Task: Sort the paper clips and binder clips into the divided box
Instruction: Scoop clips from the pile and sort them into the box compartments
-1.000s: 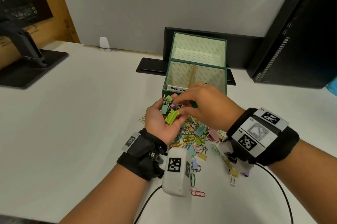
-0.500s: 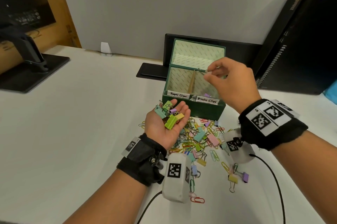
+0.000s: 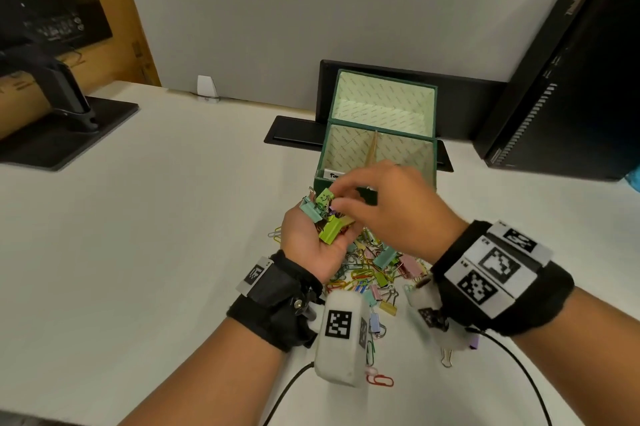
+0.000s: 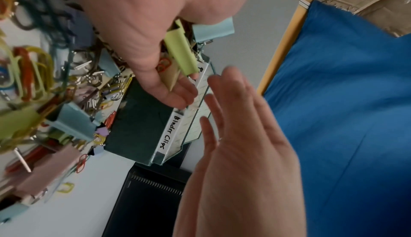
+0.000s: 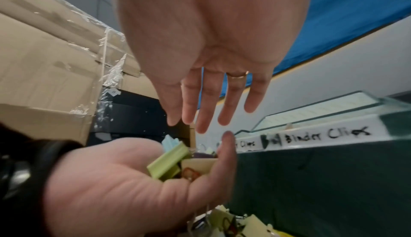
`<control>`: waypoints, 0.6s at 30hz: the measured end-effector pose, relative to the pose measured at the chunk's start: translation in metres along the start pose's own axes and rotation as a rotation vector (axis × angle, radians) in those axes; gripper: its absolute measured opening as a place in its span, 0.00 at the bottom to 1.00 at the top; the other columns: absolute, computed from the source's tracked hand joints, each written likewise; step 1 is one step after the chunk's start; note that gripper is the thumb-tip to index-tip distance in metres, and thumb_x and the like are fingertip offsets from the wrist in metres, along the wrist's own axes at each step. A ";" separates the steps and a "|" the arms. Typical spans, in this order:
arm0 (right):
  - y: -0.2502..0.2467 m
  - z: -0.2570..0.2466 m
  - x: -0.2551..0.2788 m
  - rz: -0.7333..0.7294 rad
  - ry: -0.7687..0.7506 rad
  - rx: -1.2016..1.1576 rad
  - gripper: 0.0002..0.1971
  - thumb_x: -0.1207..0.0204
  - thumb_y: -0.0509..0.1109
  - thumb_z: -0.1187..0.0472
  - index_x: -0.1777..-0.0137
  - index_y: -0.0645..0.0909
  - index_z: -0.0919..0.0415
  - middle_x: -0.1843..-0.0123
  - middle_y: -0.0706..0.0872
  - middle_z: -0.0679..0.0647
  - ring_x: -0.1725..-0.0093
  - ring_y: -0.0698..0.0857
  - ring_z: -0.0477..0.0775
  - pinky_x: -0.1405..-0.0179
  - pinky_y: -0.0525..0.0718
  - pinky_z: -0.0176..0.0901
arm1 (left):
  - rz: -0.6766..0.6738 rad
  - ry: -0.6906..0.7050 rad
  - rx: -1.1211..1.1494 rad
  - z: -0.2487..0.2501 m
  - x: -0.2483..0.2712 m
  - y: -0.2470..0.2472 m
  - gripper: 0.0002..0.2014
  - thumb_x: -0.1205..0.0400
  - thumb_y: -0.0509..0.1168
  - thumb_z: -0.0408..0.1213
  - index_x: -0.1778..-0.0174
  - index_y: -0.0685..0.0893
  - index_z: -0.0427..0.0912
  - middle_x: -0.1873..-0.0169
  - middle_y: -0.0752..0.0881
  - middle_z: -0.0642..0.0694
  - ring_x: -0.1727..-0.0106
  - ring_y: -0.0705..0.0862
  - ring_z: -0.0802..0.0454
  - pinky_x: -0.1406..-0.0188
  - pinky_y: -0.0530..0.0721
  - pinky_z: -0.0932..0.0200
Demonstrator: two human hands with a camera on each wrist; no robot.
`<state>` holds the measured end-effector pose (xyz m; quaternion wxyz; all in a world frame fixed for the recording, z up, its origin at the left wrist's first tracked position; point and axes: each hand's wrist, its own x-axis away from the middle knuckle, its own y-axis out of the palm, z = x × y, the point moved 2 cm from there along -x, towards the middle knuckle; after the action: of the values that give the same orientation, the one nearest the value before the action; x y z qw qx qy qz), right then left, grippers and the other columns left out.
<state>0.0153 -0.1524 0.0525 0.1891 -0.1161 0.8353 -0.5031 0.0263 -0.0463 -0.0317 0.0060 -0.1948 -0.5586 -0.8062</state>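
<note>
Left hand [image 3: 313,240] palm-up, fingers loosely cupped, cradles small heap of pastel metal binder clips [image 3: 325,214], just in front of green divided cardboard box [image 3: 349,148]. Right hand [image 3: 388,207] directly above heap, fingers straight and spread, reaching down-left; empty in wrist views. Right hand nearer to cupped heap; next pick probably from there. Lime clip [image 4: 181,54] lies long axis along left fingers. In palm: about five clips, exact count hidden. Loose pile of coloured paper clips and binder clips [image 3: 374,273] on white desk [image 3: 156,235], too many to count. Box: two front compartments, one divider.
</note>
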 end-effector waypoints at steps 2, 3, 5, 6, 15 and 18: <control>0.008 -0.009 -0.001 -0.040 -0.057 0.047 0.12 0.22 0.71 0.49 0.40 0.86 0.44 0.50 0.89 0.42 0.47 0.80 0.43 0.43 0.76 0.40 | -0.002 -0.002 0.007 -0.002 0.001 0.001 0.21 0.13 0.48 0.33 0.61 0.86 0.33 0.65 0.88 0.35 0.66 0.90 0.43 0.65 0.90 0.52; 0.011 -0.013 -0.002 -0.050 -0.083 0.096 0.13 0.21 0.70 0.49 0.38 0.85 0.44 0.49 0.89 0.44 0.45 0.81 0.46 0.40 0.77 0.45 | 0.025 -0.003 0.010 -0.003 0.001 0.000 0.21 0.13 0.48 0.33 0.62 0.84 0.33 0.71 0.88 0.37 0.72 0.89 0.45 0.74 0.89 0.56; 0.014 -0.019 -0.005 -0.083 -0.100 0.225 0.16 0.19 0.67 0.49 0.32 0.81 0.42 0.44 0.88 0.48 0.40 0.80 0.52 0.37 0.76 0.48 | 0.077 -0.007 0.006 -0.004 0.000 -0.001 0.18 0.13 0.49 0.33 0.61 0.82 0.35 0.74 0.87 0.39 0.73 0.88 0.46 0.76 0.88 0.58; 0.015 -0.021 -0.006 -0.105 -0.092 0.279 0.18 0.18 0.65 0.49 0.29 0.79 0.42 0.41 0.87 0.51 0.38 0.80 0.54 0.37 0.75 0.47 | 0.088 -0.010 -0.004 -0.004 0.000 -0.003 0.17 0.14 0.49 0.33 0.60 0.81 0.36 0.73 0.86 0.39 0.69 0.88 0.46 0.73 0.88 0.58; 0.029 -0.016 -0.012 -0.058 -0.078 0.251 0.17 0.21 0.66 0.51 0.32 0.80 0.44 0.46 0.89 0.46 0.42 0.81 0.53 0.37 0.77 0.53 | 0.116 -0.007 -0.062 -0.006 -0.007 -0.011 0.14 0.15 0.50 0.34 0.58 0.80 0.40 0.63 0.82 0.43 0.60 0.84 0.49 0.66 0.87 0.60; 0.029 -0.011 -0.012 -0.005 -0.034 0.034 0.15 0.24 0.71 0.52 0.38 0.83 0.43 0.53 0.89 0.43 0.48 0.83 0.49 0.40 0.80 0.53 | 0.048 -0.023 -0.004 -0.007 -0.007 -0.009 0.19 0.15 0.50 0.36 0.62 0.85 0.40 0.64 0.87 0.43 0.63 0.87 0.49 0.62 0.88 0.55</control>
<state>0.0212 -0.1252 0.0335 0.2039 -0.1232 0.8230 -0.5157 0.0282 -0.0500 -0.0443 0.0186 -0.2175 -0.5520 -0.8047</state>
